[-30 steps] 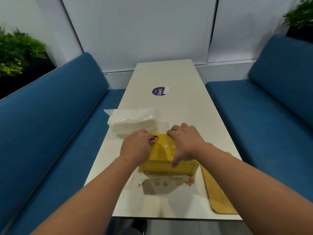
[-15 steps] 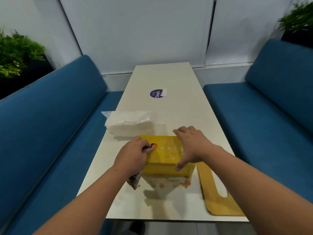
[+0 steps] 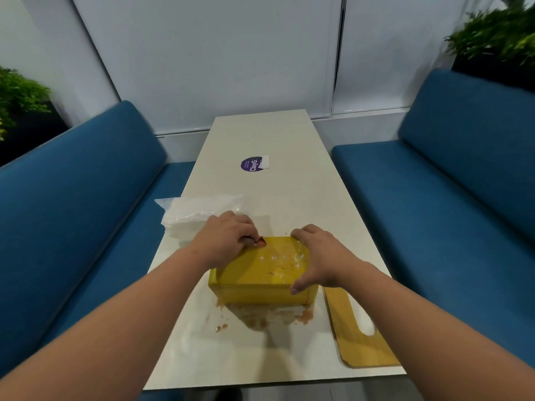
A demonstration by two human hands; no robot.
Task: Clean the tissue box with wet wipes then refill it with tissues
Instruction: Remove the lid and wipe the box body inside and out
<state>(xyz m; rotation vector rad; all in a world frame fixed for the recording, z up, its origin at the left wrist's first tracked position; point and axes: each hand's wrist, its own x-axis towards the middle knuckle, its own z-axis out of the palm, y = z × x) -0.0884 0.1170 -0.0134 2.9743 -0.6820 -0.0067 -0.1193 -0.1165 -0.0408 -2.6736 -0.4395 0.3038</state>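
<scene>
My right hand (image 3: 321,257) grips the stained yellow rectangular tissue box (image 3: 262,270); left hand (image 3: 227,241) presses a wipe, fingers curled.

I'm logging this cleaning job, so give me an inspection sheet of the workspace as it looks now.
Surface: pale table, brown smears in front of the box.
Job's things: yellow tissue box with whitish and brown spots on top; pack of tissues behind it on the left; yellow lid flat to its right.
Clutter: purple sticker further up the table.
Hands: left hand on the box's far left corner, fingers curled, a wipe not clearly visible; right hand grips the box's right end.
Cables: nothing seen.
Surroundings: blue benches on both sides, plants behind them, white wall.
</scene>
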